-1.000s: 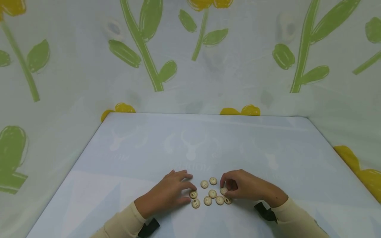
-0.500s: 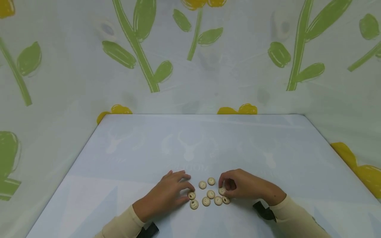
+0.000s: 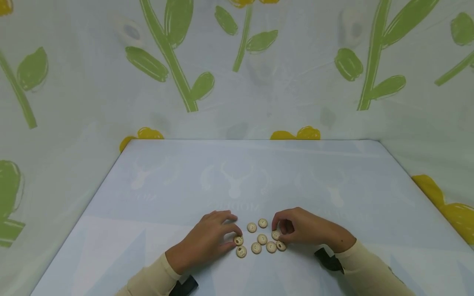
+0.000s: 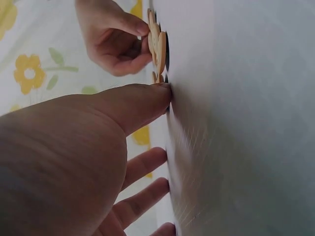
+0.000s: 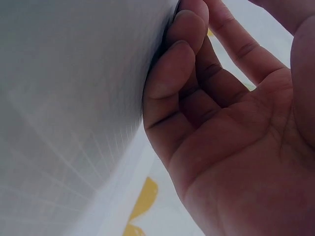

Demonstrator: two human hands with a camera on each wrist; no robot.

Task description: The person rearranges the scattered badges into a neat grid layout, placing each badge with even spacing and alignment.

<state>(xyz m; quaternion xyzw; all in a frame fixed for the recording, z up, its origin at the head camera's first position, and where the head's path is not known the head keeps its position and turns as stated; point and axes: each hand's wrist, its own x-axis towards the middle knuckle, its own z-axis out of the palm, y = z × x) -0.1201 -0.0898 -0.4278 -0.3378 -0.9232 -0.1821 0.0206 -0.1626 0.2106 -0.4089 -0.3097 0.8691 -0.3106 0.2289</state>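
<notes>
Several small, round, pale wooden discs with dark printed marks lie in a loose group in the head view. At their left side my left hand point(image 3: 207, 238) pinches one disc point(image 3: 238, 240) between thumb and index finger, while its other fingers spread on the table. Just below it lies another disc point(image 3: 241, 251). From the right, my right hand point(image 3: 311, 228) holds a disc point(image 3: 275, 234) by thumb and index fingertips, its other fingers curled in. A dark-marked disc point(image 3: 281, 245) sits right under that thumb. The right wrist view shows the curled fingers point(image 5: 172, 73) but no disc.
Between the hands lie more discs, such as a middle one point(image 3: 262, 239) and a far one point(image 3: 263, 223). The pale table point(image 3: 237, 172) reaches back to a curtain point(image 3: 296, 82) with printed leaves and flowers. Dark straps point(image 3: 329, 261) circle both wrists.
The head view has shifted slightly. Both hands keep their places at the discs, and the discs show no clear movement.
</notes>
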